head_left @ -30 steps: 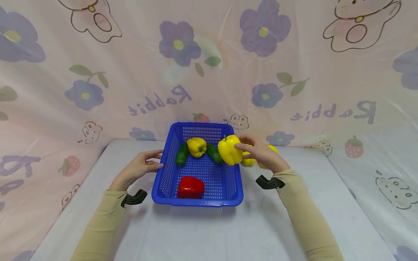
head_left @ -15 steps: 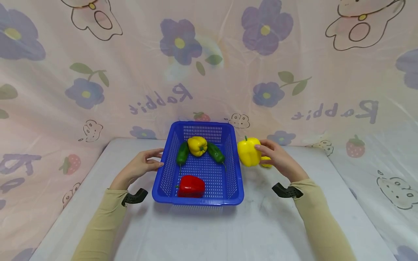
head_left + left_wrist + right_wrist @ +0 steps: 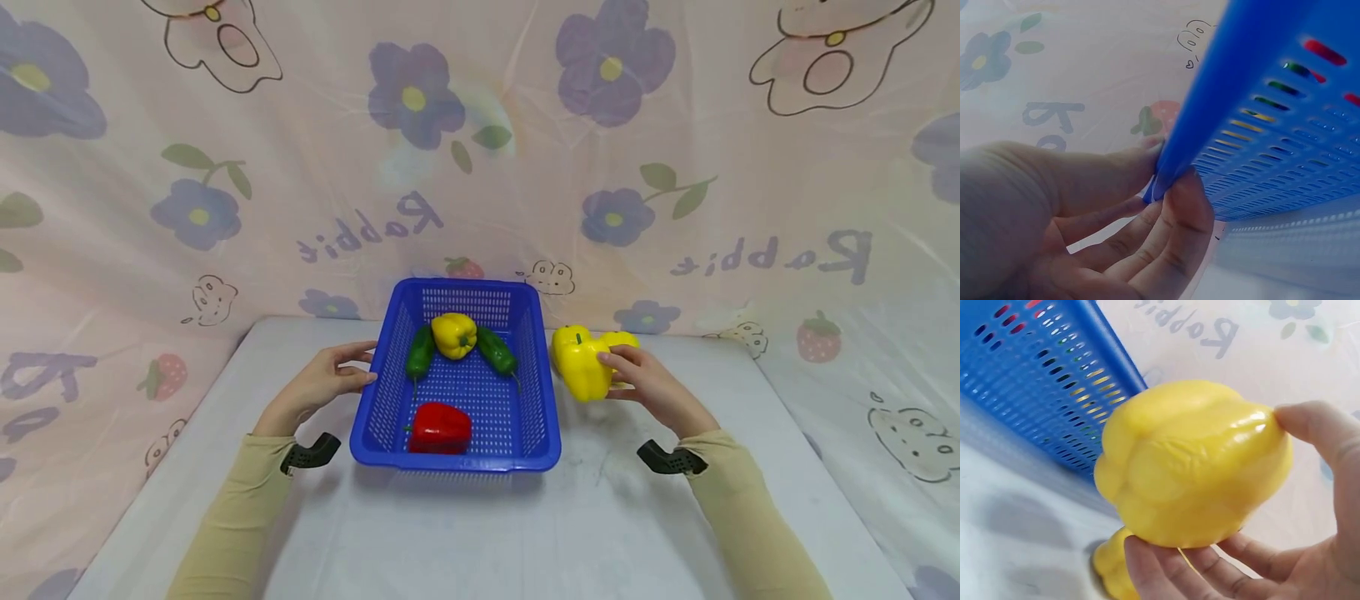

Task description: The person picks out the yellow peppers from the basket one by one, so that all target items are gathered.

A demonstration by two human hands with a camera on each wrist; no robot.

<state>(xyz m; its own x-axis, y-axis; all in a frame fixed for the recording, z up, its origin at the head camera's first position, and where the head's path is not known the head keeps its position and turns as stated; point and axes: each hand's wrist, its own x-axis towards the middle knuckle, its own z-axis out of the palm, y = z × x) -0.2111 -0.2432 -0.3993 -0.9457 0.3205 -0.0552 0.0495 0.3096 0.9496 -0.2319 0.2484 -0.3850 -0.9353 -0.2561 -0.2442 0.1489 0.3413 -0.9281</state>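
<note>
A blue plastic basket (image 3: 455, 463) stands on the table, its left rim pinched between thumb and fingers of my left hand (image 3: 321, 385). To the right of the basket, my right hand (image 3: 656, 385) grips a yellow bell pepper (image 3: 585, 371) by its side, stem upward. The right wrist view shows this held pepper (image 3: 1191, 462) between the thumb and the fingers below. Behind it in the head view are two more yellow bell peppers, one at the basket's side (image 3: 564, 335) and one partly hidden by the hand (image 3: 621, 338).
Inside the basket lie a yellow bell pepper (image 3: 453, 335), a green chili pepper (image 3: 420, 354) on the left, another green chili pepper (image 3: 495, 350) on the right, and a red bell pepper (image 3: 440, 428) near the front. A printed curtain (image 3: 517, 192) hangs behind the white table (image 3: 465, 542).
My right hand has carried the yellow bell pepper from over the basket's right rim to the right, then lower, outside the basket. The left hand stays at the rim.
</note>
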